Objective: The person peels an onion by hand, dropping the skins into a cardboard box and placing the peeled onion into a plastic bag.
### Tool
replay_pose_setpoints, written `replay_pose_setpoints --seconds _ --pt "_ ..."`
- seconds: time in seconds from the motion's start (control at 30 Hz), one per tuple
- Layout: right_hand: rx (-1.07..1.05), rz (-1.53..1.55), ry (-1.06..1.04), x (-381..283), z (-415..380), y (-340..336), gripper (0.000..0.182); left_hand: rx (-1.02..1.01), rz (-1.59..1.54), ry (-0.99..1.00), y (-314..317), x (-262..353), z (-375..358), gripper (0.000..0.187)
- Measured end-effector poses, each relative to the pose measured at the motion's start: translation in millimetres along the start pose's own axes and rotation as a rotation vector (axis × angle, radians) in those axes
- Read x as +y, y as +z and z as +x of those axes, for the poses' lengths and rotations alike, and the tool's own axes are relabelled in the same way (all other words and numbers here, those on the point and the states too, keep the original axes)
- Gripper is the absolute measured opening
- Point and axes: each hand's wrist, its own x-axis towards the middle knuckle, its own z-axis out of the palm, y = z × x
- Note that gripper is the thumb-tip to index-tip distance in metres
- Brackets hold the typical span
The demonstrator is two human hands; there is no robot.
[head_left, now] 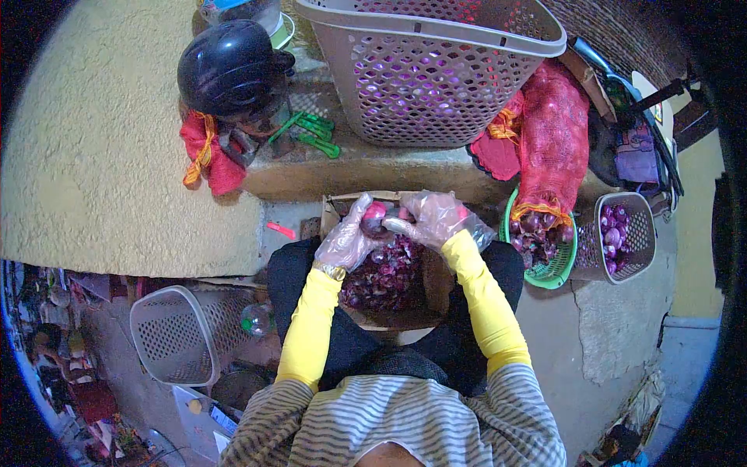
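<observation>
Both of my hands wear clear plastic gloves over yellow sleeves. My left hand (pixel 348 237) is closed round a red onion (pixel 374 220), above the left part of a cardboard box (pixel 437 292). My right hand (pixel 432 218) is beside it, fingers bent, its thumb pointing at the onion; something with a reddish-pink part shows at its fingers, too small to make out. Beneath both hands, the box holds many purple onions and loose skins (pixel 381 280). It stands between my knees.
Ahead on a ledge (pixel 350 171) are a tall grey basket (pixel 436 86), a black helmet (pixel 229 68) and green-handled tools (pixel 315 132). At right, a red mesh sack (pixel 554 124) leans into a green basket (pixel 556 268), beside a grey basket of onions (pixel 642 241). Another grey basket (pixel 175 335) lies left.
</observation>
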Motion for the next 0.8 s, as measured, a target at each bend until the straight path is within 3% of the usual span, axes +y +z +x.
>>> replay_pose_setpoints --seconds 0.07,0.17,0.5,0.8 --pt "-0.017 -0.009 -0.005 2.2 0.7 3.2 0.059 0.043 -0.001 -0.007 7.3 2.9 -4.7 0.046" --pt "-0.061 -0.026 0.006 6.8 2.3 11.0 0.059 0.043 0.001 -0.006 3.0 1.6 -3.3 0.046" --pt "0.104 0.035 -0.058 4.2 -0.4 5.1 0.055 0.013 -0.016 -0.015 -8.3 -2.1 3.8 0.053" --pt "0.114 0.010 -0.051 3.4 -0.6 4.3 0.053 -0.008 0.024 -0.005 -6.9 -2.3 3.7 0.055"
